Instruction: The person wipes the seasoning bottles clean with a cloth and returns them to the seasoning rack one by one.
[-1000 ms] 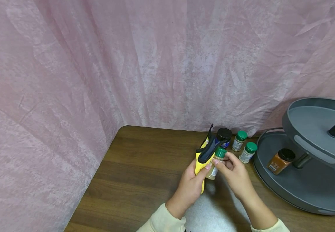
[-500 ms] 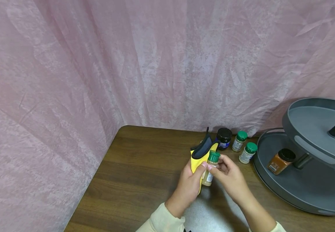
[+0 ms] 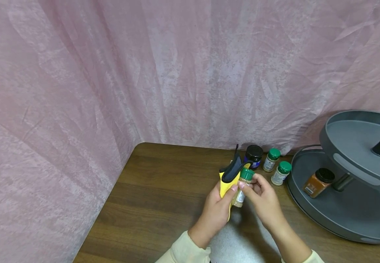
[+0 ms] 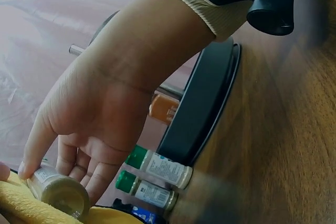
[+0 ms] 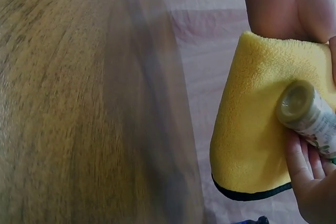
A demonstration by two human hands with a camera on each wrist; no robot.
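My left hand [image 3: 213, 211] grips a folded yellow cloth [image 3: 227, 186] with dark edging, thumb on top. Against the cloth's right side leans a small spice jar [image 3: 239, 199] with a green lid [image 3: 247, 174] and pale contents. My right hand [image 3: 266, 202] pinches this jar between thumb and fingers near its upper part. Seen from the left wrist, the base of the jar [image 4: 65, 199] faces the camera beside the cloth [image 4: 31, 203]. In the right wrist view the yellow cloth [image 5: 252, 119] spreads flat behind the tilted jar [image 5: 315, 121].
Behind the hands stand a black-lidded jar [image 3: 254, 156] and two green-lidded spice jars [image 3: 269, 164] [image 3: 279, 177]. A grey two-tier round tray [image 3: 338, 226] fills the right side, an orange jar [image 3: 315, 185] on its lower tier. Pink curtain [image 3: 190, 73] hangs behind the wooden table [image 3: 154, 190].
Cloth and jar dip toward the person and left, then rise slightly back up and right. Both hands keep their hold, moving with them. The standing jars and tray stay put.
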